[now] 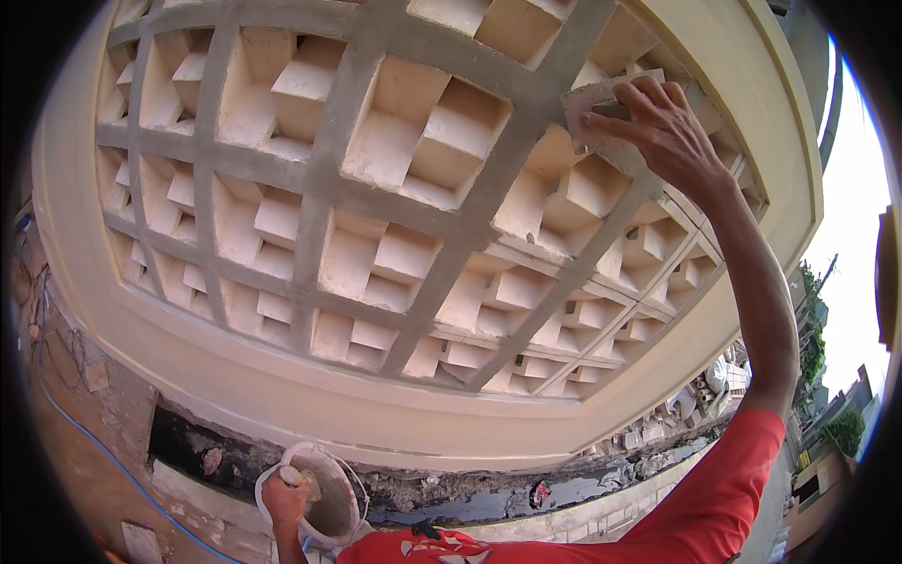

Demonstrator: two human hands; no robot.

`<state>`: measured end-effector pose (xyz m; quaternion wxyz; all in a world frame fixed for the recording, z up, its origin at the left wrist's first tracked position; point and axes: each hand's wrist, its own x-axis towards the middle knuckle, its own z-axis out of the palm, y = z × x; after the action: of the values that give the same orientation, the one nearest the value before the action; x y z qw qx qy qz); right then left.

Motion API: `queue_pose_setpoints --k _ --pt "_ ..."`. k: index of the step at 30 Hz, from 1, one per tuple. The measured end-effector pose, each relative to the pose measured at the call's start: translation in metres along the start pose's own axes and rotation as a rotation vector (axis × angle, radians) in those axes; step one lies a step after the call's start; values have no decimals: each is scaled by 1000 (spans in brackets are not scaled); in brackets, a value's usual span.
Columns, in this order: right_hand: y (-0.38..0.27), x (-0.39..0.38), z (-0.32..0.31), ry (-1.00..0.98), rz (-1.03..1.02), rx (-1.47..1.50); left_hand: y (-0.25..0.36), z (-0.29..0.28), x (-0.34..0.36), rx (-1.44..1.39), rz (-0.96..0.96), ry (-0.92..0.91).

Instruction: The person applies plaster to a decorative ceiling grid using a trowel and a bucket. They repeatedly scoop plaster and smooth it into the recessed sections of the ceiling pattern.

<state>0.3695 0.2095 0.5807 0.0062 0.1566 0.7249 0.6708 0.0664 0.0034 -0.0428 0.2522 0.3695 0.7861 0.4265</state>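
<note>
My right hand [658, 127] reaches up to the upper right of a block lattice wall [460, 221]. Its fingers grip a flat, pinkish sponge-like block [590, 103], smeared with grey, against the grey-coated ribs. Down at the lower left, my left hand [284, 503] is closed at the rim of a white bucket [349, 470]. A hand tool with a pale rounded handle [293, 475] shows at its fingers over the bucket mouth. The tool's working end is hard to make out. Wet grey mortar coats many ribs between the square openings; thinner ribs at the lower right look paler.
A smooth cream frame [395, 428] borders the lattice. Below it runs a dark trench [193, 446] beside a row of pale blocks [583, 517]. A blue hose [122, 470] crosses the ground at the left. Rubble and loose blocks [658, 428] lie at the right.
</note>
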Motion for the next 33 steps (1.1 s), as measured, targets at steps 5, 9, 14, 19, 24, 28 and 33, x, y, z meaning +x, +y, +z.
queue_pose_setpoints --k 5,9,14,19,24,28,33 --pt "0 14 20 36 -136 -37 -14 23 -6 -1 62 73" --pt "5 18 27 -7 -157 -63 -17 29 -12 -24 32 84" --pt "13 21 21 2 -168 -180 -20 33 -14 -8 51 90" --pt "37 0 -4 15 40 -165 -9 22 -15 -29 -16 32" --pt "-24 -20 -11 -125 428 161 -10 19 -11 -39 13 48" --pt "-53 -17 9 -136 346 123 -7 16 -12 -35 40 72" --pt "-52 5 13 -130 324 104 -4 10 -16 3 63 50"
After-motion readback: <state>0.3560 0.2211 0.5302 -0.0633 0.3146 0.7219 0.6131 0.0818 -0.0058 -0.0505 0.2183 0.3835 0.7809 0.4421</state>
